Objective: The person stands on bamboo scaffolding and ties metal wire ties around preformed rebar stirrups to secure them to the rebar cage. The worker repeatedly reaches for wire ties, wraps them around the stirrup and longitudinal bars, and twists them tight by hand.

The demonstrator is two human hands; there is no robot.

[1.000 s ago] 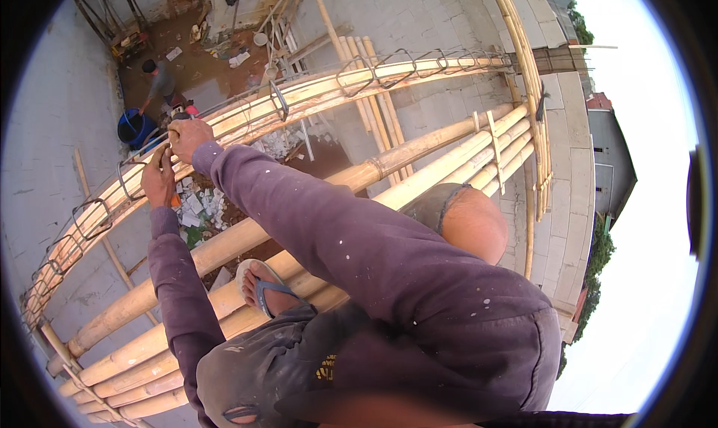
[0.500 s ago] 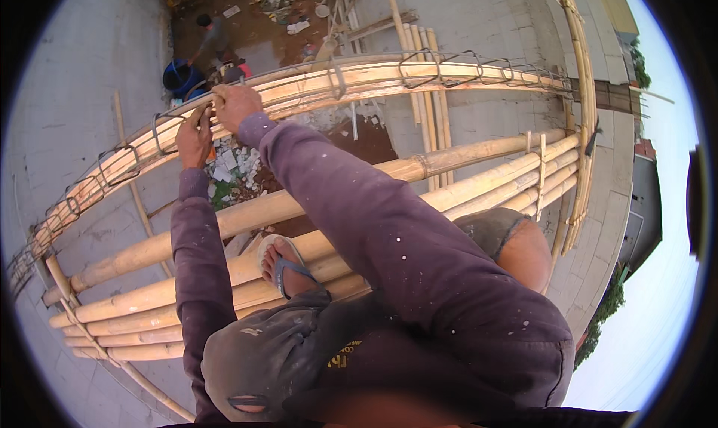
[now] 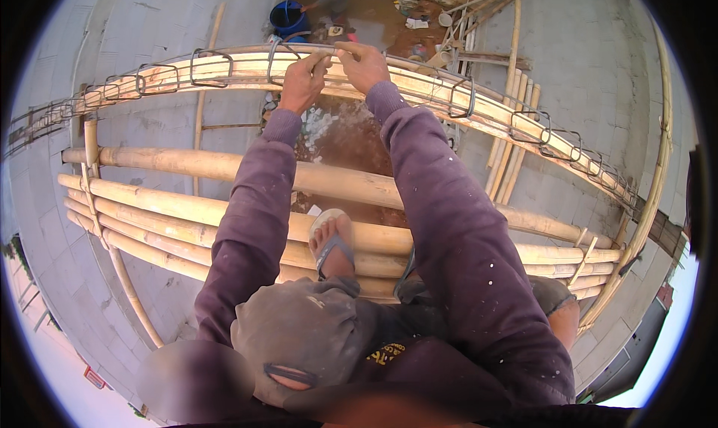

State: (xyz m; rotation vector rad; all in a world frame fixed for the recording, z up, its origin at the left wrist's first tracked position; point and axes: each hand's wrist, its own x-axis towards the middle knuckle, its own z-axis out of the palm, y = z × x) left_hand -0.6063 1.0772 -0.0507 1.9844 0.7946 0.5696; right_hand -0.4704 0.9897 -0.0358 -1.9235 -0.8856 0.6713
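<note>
The left hand (image 3: 303, 82) and right hand (image 3: 364, 68) are held side by side at the far edge of the planks (image 3: 250, 71). Both sets of fingers are bent narrow; whether anything is pinched cannot be told. The planks are crossed by a hoop (image 3: 270, 65) just left of the grip. Poles (image 3: 348, 185) are laid nearer the body.

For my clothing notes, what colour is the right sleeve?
Right sleeve: dark purple, whitish specks; head view.
</note>
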